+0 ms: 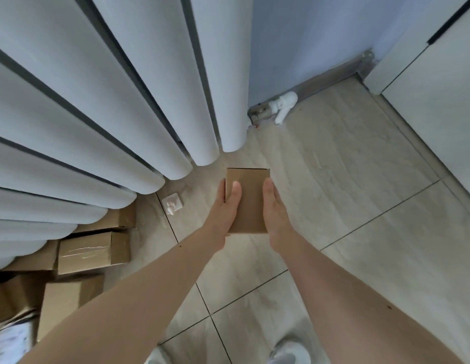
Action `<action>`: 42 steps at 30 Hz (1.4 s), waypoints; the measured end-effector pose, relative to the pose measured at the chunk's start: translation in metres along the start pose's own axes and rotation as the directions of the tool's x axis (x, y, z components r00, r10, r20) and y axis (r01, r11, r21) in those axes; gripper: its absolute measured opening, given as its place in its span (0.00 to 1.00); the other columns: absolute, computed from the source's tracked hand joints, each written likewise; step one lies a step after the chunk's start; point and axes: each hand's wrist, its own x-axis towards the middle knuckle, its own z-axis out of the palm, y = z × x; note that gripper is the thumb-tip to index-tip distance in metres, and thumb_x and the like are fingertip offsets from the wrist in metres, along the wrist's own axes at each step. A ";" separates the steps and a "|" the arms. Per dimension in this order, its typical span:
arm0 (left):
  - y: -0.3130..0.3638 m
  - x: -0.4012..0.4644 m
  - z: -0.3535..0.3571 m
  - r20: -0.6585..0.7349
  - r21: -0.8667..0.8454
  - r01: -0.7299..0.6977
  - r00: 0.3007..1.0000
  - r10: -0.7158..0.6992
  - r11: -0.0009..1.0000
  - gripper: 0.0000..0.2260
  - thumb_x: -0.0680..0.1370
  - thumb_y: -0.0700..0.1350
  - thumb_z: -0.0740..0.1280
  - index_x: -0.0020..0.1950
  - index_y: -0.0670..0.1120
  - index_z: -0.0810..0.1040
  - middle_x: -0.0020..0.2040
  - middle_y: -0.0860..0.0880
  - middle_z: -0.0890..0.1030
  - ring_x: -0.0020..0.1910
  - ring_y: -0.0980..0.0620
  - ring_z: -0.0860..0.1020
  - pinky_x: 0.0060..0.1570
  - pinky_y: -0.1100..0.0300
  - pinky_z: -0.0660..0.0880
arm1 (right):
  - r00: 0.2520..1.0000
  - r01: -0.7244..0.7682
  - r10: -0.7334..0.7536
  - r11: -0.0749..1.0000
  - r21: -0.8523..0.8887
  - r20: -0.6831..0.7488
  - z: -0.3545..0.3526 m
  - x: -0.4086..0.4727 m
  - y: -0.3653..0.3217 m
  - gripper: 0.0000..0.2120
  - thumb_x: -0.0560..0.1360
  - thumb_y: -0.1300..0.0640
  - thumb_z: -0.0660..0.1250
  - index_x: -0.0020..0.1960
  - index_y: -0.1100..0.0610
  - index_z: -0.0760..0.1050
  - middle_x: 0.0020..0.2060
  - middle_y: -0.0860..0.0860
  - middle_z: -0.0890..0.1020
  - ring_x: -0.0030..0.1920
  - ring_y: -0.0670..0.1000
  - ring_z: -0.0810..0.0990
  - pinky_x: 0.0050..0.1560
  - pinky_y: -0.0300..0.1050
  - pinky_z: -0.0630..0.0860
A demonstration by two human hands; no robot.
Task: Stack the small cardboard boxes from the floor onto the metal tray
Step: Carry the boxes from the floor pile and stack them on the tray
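Observation:
A small plain cardboard box (251, 198) is held above the tiled floor in the middle of the view, its long side pointing away from me. My left hand (224, 211) grips its left edge with the thumb lying on top. Pressed against the box's right edge is my right hand (274, 208). Several more cardboard boxes (93, 250) lie on the floor at the lower left, partly under the radiator. No metal tray is in view.
A white column radiator (110, 101) fills the upper left. Its valve and pipe (278, 106) sit by the blue wall. A small white plastic piece (173, 203) lies on the floor. White cabinet doors (438, 101) stand at right. My shoes (289, 354) show at the bottom.

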 end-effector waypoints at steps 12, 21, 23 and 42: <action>0.154 -0.193 0.059 0.023 0.028 0.045 0.999 -0.045 0.999 0.26 0.77 0.70 0.61 0.73 0.65 0.67 0.63 0.58 0.80 0.61 0.54 0.79 0.65 0.49 0.75 | 0.989 -0.120 0.130 0.983 0.138 -0.072 -0.080 -0.187 -0.163 0.27 0.82 0.33 0.52 0.77 0.43 0.65 0.67 0.46 0.77 0.62 0.49 0.78 0.61 0.47 0.73; 0.286 -0.354 0.120 0.108 0.086 -0.016 0.994 0.007 0.996 0.24 0.79 0.67 0.61 0.73 0.60 0.68 0.61 0.54 0.81 0.59 0.51 0.80 0.65 0.48 0.76 | 0.977 -0.073 0.118 0.966 0.247 -0.175 -0.155 -0.341 -0.295 0.26 0.81 0.33 0.52 0.73 0.42 0.70 0.62 0.47 0.80 0.58 0.51 0.79 0.64 0.54 0.76; 0.307 -0.393 0.132 0.149 0.122 -0.047 0.988 0.028 0.991 0.25 0.79 0.67 0.60 0.73 0.60 0.66 0.62 0.54 0.80 0.60 0.51 0.80 0.66 0.48 0.75 | 0.970 -0.040 0.107 0.956 0.290 -0.217 -0.171 -0.380 -0.313 0.24 0.81 0.33 0.52 0.71 0.41 0.71 0.59 0.47 0.80 0.54 0.50 0.80 0.61 0.53 0.76; 0.310 -0.662 0.190 0.641 0.340 -0.293 0.768 0.008 0.893 0.32 0.73 0.71 0.63 0.72 0.58 0.69 0.63 0.52 0.81 0.59 0.48 0.81 0.63 0.45 0.78 | 0.809 0.320 0.107 0.745 0.586 -0.578 -0.234 -0.687 -0.295 0.17 0.80 0.31 0.55 0.53 0.40 0.76 0.59 0.48 0.82 0.59 0.54 0.82 0.63 0.58 0.78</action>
